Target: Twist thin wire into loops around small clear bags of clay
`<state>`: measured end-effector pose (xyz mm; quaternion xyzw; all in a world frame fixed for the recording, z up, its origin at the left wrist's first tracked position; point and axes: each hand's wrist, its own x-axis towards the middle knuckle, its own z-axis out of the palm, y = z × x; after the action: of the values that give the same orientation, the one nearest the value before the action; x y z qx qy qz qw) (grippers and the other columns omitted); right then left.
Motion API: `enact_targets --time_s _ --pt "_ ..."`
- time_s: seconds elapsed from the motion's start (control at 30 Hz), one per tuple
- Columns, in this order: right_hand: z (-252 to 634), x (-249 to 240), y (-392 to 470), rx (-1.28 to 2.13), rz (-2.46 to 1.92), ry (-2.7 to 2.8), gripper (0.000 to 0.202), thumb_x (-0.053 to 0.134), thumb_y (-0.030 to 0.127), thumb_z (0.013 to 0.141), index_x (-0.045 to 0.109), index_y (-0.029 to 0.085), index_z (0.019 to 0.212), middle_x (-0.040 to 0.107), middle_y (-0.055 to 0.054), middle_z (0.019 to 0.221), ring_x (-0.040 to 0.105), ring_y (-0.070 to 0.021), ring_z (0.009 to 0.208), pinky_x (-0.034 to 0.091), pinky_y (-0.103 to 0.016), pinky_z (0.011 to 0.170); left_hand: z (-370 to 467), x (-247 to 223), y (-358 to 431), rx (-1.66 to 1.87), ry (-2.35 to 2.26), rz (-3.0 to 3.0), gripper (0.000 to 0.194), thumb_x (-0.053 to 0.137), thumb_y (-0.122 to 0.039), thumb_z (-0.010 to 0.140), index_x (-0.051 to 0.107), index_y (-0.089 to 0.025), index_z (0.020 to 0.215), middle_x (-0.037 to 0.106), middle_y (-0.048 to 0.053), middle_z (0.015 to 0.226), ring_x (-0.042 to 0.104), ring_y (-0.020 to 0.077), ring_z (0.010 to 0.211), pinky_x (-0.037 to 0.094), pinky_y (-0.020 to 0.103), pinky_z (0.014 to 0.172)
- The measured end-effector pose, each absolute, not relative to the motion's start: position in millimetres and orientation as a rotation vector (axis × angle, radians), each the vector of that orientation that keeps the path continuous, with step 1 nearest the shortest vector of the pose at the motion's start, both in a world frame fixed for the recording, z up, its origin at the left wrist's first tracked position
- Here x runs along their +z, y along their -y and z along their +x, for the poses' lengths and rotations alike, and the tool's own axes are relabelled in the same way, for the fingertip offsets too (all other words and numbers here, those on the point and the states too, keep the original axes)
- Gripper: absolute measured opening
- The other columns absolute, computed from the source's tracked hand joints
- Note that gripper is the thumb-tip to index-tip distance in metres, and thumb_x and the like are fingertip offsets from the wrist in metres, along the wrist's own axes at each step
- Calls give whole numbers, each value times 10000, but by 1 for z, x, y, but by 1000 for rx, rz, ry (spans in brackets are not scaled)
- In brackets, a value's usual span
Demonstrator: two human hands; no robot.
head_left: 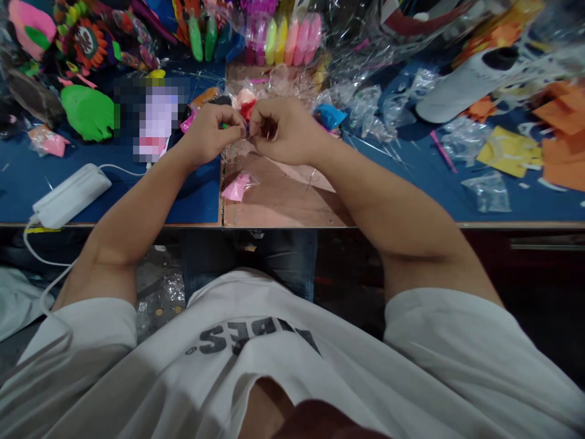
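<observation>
The left hand (pixel 214 131) and right hand (pixel 286 131) meet above the table (pixel 283 201), fingertips almost touching. Both hands' fingers are curled inward around a small item (pixel 248 129), mostly hidden; whether either hand's fingers are clamped on it, I cannot tell. A red piece (pixel 247 110) shows just beyond the fingertips, and farther beyond them stands a row of bright coloured sticks (pixel 282 41). On the near side of the fingers lies a pink packet (pixel 236 188), touching neither hand. A blue packet (pixel 329 114) lies near the right hand, with clear wrappers (pixel 368 113) farther right. Well left of the fingers are a green flat shape (pixel 88 113) and, nearer the body, a white box (pixel 72 195) with a cable.
</observation>
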<state>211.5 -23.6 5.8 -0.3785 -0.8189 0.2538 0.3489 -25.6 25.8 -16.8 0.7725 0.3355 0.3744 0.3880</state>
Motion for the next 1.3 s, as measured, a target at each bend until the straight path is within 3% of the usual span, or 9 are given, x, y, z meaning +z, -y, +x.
enact_targets --time_s 0.13,0.23,0.4,0.5,0.7,0.83,1.0,1.17,1.3 --pt "212 9 28 603 -983 2115 441 776 765 813 612 357 796 819 -21 827 596 -245 828 506 -486 810 -23 -7 -13 1020 -880 1893 174 912 -383 845 821 -250 779 803 24 872 658 209 878 478 450 913" --pt "213 10 31 503 -969 2102 415 726 752 916 616 369 802 831 -16 890 619 -252 816 536 -499 805 -22 -3 -8 1045 -875 1864 135 891 -341 831 822 -234 786 804 26 867 650 200 871 470 421 881" --pt "214 5 31 408 -1035 2130 399 706 735 988 667 360 858 848 -39 954 684 -291 863 592 -517 842 -21 -3 -8 1093 -926 1863 213 919 -433 859 823 -257 787 816 19 862 674 216 898 493 446 910" --pt "214 3 31 373 -1101 2145 298 730 643 1010 706 366 903 851 -41 967 739 -333 924 609 -534 868 -23 -5 -12 1132 -954 1901 242 929 -464 851 800 -291 740 834 20 902 679 240 942 516 475 958" --pt "216 -1 27 230 -1103 2171 130 696 426 999 671 318 931 861 -70 1021 790 -338 970 602 -519 921 -29 -12 -21 1135 -915 2042 166 929 -463 824 843 -333 767 875 43 1178 737 307 1158 517 574 1143" --pt "215 -6 23 88 -1191 2134 106 689 424 1020 700 328 977 865 -67 1040 788 -346 975 596 -534 911 -28 -13 -17 1189 -874 2033 70 921 -353 874 891 -299 842 867 68 1339 742 317 1293 505 572 1232" --pt "212 -11 24 2 -1260 2096 105 636 423 1081 692 350 1029 872 -91 1073 812 -386 1001 611 -593 960 -24 -17 -14 1194 -875 1986 90 907 -325 908 889 -238 895 822 129 1473 738 332 1381 566 536 1191" --pt "211 -18 20 -83 -1291 2085 181 557 437 1148 684 328 1079 871 -96 1100 828 -369 1045 631 -583 1006 -22 -21 -16 1216 -1013 2072 16 861 -327 925 868 -341 922 852 4 1472 750 315 1393 625 549 1195" --pt "215 -16 16 -65 -1266 2110 206 548 477 1177 680 357 1075 866 -86 1125 812 -371 1056 643 -605 1019 -23 -17 -9 1331 -1168 2218 111 766 -301 993 819 -381 938 906 -29 1325 801 298 1365 606 594 1268"
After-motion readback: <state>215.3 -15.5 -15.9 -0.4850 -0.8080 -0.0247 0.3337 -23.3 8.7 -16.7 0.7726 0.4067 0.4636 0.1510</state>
